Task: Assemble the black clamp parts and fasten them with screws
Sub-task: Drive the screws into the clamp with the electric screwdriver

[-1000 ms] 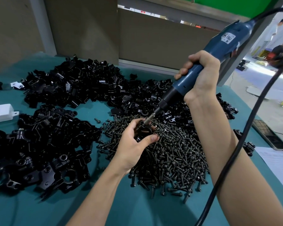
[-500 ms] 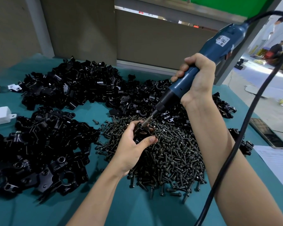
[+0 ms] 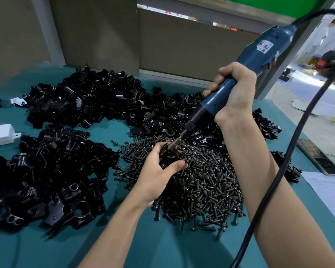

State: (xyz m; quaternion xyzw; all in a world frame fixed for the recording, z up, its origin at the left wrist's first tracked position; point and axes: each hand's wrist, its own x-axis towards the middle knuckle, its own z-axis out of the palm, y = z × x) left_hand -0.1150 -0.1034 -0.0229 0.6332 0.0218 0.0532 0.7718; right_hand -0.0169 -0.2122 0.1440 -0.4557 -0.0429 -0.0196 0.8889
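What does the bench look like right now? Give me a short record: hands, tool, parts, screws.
left hand: grips a black clamp above the screw pile
right hand: grips the blue electric screwdriver, tilted, bit on the clamp
screw pile: loose on the teal table, centre
clamp parts: black heaps to the left and far side
other: white box at left edge; black cable runs from the screwdriver
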